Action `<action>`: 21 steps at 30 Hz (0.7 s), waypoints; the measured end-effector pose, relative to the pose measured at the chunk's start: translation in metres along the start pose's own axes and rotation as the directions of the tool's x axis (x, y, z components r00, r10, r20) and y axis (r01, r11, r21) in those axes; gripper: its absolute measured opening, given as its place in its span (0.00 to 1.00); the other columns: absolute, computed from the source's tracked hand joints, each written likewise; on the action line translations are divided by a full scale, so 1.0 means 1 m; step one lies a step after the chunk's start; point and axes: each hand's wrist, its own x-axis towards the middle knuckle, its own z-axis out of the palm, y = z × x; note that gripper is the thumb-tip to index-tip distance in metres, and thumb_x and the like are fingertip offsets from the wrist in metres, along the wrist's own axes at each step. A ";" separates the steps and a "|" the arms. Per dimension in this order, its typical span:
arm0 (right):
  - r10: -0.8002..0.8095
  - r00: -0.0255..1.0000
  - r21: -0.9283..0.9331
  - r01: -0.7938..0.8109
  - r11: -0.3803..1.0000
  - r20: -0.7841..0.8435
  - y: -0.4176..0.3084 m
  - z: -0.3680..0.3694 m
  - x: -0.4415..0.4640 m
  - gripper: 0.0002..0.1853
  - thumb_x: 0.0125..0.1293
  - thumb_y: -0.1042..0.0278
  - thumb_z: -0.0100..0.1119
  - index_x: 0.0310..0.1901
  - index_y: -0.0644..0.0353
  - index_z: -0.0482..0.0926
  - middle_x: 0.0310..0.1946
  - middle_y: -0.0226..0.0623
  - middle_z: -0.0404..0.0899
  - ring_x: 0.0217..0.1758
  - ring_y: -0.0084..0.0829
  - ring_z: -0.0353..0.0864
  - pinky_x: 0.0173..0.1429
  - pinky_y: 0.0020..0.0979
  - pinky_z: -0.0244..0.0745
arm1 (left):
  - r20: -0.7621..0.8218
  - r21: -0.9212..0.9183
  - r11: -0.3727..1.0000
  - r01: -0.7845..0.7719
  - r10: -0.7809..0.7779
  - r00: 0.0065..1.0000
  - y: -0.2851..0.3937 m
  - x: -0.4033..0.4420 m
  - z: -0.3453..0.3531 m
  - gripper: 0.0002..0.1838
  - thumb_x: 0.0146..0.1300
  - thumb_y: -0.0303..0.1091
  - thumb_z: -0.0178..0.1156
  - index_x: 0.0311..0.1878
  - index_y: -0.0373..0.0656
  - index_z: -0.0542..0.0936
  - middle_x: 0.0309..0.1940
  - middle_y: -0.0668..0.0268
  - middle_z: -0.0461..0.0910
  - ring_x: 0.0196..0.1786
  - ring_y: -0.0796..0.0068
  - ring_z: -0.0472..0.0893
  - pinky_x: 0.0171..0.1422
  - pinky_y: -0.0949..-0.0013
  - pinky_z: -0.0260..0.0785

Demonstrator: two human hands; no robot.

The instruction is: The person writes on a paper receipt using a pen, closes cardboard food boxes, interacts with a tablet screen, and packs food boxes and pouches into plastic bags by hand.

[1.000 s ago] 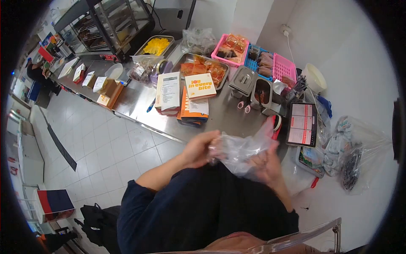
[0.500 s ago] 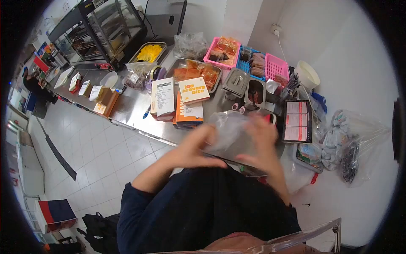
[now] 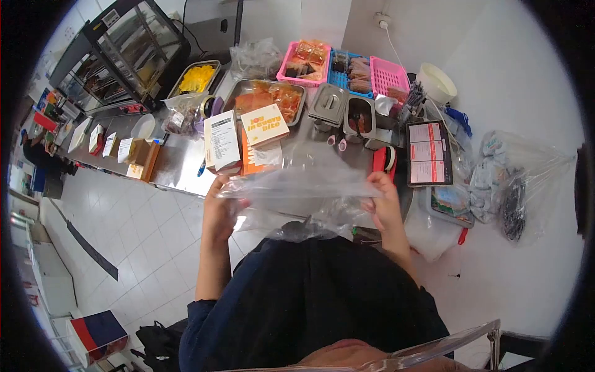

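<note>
A clear plastic bag (image 3: 297, 186) is stretched sideways in front of my body, over the near edge of the steel counter. Its left end is pinched in my left hand (image 3: 221, 208), and my right hand (image 3: 384, 199) grips the opposite end. Just beyond the bag stand a white box with a printed slip (image 3: 222, 141), an orange box (image 3: 255, 158) and a cream box with orange lettering (image 3: 265, 125) resting on top. Part of the orange box is covered by a receipt.
Behind the boxes are a tray of orange packets (image 3: 266, 96), steel containers (image 3: 336, 102) and coloured baskets (image 3: 304, 62). A tablet (image 3: 426, 154) and a red tape dispenser (image 3: 384, 161) stand right. A glass display cabinet (image 3: 121, 56) is far left, with a person (image 3: 46, 155) beyond.
The crumpled bag has been spread out wide between my hands. My hands have moved apart, the left one further left. The camera view has shifted slightly.
</note>
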 end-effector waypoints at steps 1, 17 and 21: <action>0.151 0.984 -0.013 -0.150 0.989 0.100 0.001 -0.008 -0.004 0.11 0.59 0.78 0.52 0.43 0.57 0.72 0.34 0.26 0.72 0.32 0.21 0.73 0.35 0.20 0.69 | 0.175 -0.063 0.998 -0.013 0.023 0.984 -0.001 0.010 -0.022 0.05 0.60 0.28 0.53 0.39 0.47 0.70 0.26 0.73 0.71 0.21 0.86 0.67 0.23 0.82 0.63; 0.462 0.709 -0.534 -0.142 0.833 0.533 -0.041 -0.033 -0.039 0.15 0.57 0.66 0.61 0.43 0.65 0.76 0.36 0.30 0.75 0.41 0.19 0.71 0.47 0.25 0.67 | 0.684 -0.471 0.820 0.326 0.107 0.721 -0.055 0.010 -0.079 0.19 0.60 0.53 0.58 0.28 0.46 0.73 0.16 0.68 0.70 0.18 0.77 0.69 0.23 0.72 0.63; 0.021 0.939 -0.535 0.177 0.826 0.343 -0.022 -0.063 -0.033 0.10 0.59 0.70 0.56 0.42 0.64 0.76 0.29 0.28 0.73 0.34 0.18 0.71 0.41 0.24 0.67 | 0.609 0.385 0.905 -0.181 -0.102 0.787 -0.048 0.029 -0.078 0.10 0.61 0.41 0.61 0.32 0.46 0.74 0.17 0.74 0.66 0.21 0.83 0.66 0.26 0.73 0.61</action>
